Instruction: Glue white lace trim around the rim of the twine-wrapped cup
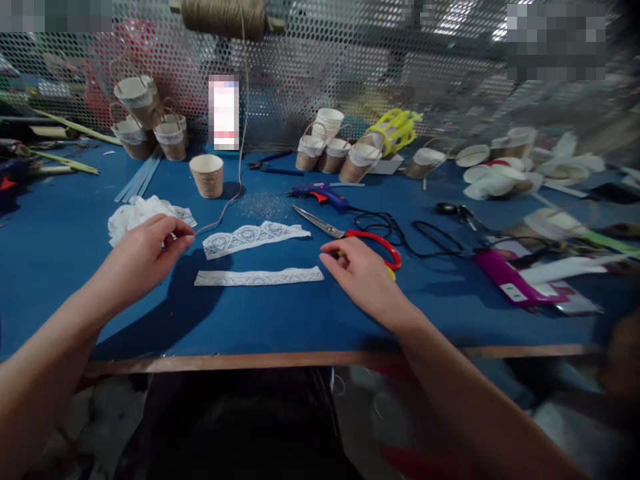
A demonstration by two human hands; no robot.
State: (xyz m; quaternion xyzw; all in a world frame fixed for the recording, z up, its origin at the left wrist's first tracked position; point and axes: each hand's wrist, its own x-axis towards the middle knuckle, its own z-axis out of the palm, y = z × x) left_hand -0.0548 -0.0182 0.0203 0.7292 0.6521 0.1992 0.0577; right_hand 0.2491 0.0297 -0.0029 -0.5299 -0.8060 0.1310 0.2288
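My left hand (150, 250) is closed in a pinch at the left end of the lace strips, with the brown twine (220, 217) running to its fingertips. Beside it lies a bunched pile of white lace (133, 217), partly covered by the hand. Two cut lace strips lie flat between my hands: a scalloped strip (255, 239) and a straighter strip (260, 277) nearer me. My right hand (363, 277) hovers by their right ends, loosely curled, fingers and thumb apart, holding nothing visible. Behind it are red-handled scissors (375, 241). A twine-wrapped cup (207, 179) stands beyond my left hand.
A twine spool (223, 17) hangs on the perforated metal screen (290, 60). Beyond the scissors lie a blue glue gun (320, 193), its black cable and pliers (277, 165). Small handled baskets (135, 137) stand at the back. A purple power strip (520, 277) lies right.
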